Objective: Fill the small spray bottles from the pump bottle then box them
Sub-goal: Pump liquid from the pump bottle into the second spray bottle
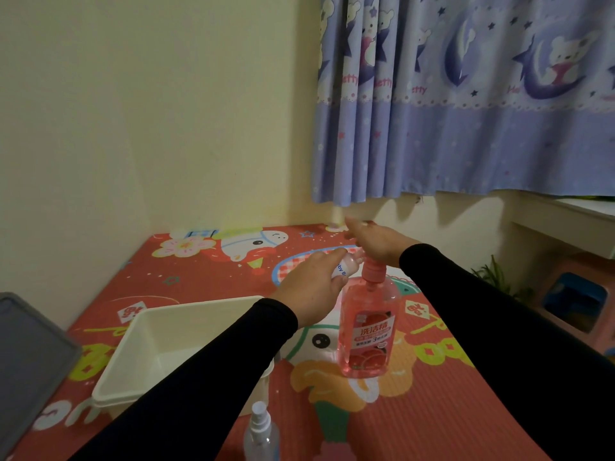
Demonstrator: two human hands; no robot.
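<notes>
Fingers of the left hand (311,287) curl round a small spray bottle (346,266), its mouth beside the pump bottle (367,331) nozzle. Right hand (376,241) presses flat on the pump head. White box (159,347) sits at nine o'clock of the pump bottle; bare mat (432,410) at five.

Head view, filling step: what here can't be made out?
- Small bottle in the left hand: its mouth and fill level, hidden by the fingers and the right hand.
- Pump bottle nozzle tip: hidden under the right hand; any flow unseen.
- Spray bottle at the bottom edge: base cut off, contents unclear.
- White box: near side covered by the left sleeve.
</notes>
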